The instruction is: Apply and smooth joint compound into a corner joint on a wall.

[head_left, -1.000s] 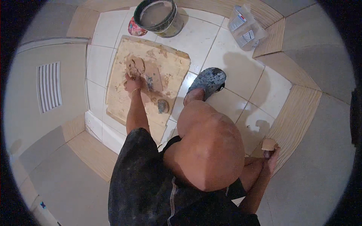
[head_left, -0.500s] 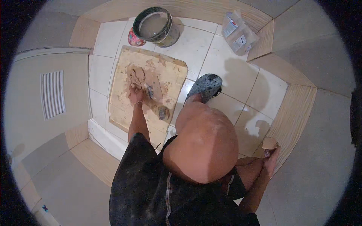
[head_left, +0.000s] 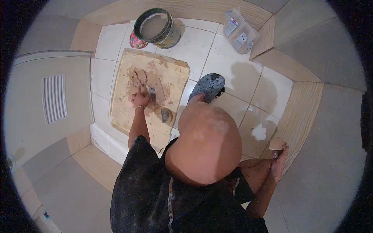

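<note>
My left hand [head_left: 139, 100] is over a paste-smeared board [head_left: 130, 120], its fingers partly stretched toward a mound of beige paste [head_left: 139, 77]. It appears to hold nothing. Just right of its fingers lies a flat trowel [head_left: 158, 90], with a grey part on top. A grey, rough lump [head_left: 166, 115] rests on the board nearer to me. Far to the right, my right hand [head_left: 278, 165] is closed around a small tool [head_left: 276, 145], whose upper end looks beige and rounded. Its exact kind is unclear.
A dark-rimmed bucket [head_left: 165, 37] of cloudy liquid stands beyond the board, beside a red patterned bundle [head_left: 136, 41]. A clear plastic bag [head_left: 241, 34] leans by the far right wall. My shoe [head_left: 210, 87] is on the white tiles, right of the board. A vented door [head_left: 54, 99] is at left.
My left hand has drawn back a little from the paste mound, with its fingers stretched. My right hand still holds the small tool. The whole view has shifted slightly.
</note>
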Available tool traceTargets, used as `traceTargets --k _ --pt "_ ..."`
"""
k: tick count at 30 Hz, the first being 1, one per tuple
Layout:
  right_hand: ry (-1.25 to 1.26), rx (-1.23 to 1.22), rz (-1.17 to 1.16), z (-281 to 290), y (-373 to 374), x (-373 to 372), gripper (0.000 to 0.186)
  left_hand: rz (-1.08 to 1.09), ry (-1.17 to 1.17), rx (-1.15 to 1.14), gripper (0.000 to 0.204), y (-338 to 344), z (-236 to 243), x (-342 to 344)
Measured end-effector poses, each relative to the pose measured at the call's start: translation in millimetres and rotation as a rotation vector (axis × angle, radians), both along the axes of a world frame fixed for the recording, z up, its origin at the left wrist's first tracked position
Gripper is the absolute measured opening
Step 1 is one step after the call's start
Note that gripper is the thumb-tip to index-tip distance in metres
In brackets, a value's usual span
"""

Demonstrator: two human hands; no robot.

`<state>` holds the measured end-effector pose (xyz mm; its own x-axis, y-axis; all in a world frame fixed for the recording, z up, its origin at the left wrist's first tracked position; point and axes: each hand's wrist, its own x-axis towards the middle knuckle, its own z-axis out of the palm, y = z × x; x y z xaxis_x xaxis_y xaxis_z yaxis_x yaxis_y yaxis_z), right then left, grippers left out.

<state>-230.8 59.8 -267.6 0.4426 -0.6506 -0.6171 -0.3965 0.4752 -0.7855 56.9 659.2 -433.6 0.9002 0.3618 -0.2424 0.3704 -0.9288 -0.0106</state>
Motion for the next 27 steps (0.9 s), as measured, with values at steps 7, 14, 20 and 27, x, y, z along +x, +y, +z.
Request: traceTargets --k 7,14,20,27 --pt "0.035 -0.066 -0.239 23 10 21 0.047 0.118 0.101 -0.077 0.073 5 9 -11" --pt "0.221 -0.026 -0.015 15 -2 6 0.056 0.267 0.076 0.084 0.084 16 -20 -24" --pt "0.085 -0.061 -0.038 30 8 21 0.049 0.407 -0.077 0.176 0.071 11 -37 -11" --pt "0.153 0.069 -0.037 27 5 21 0.044 0.657 -0.196 -0.081 0.057 -2 -5 -10"
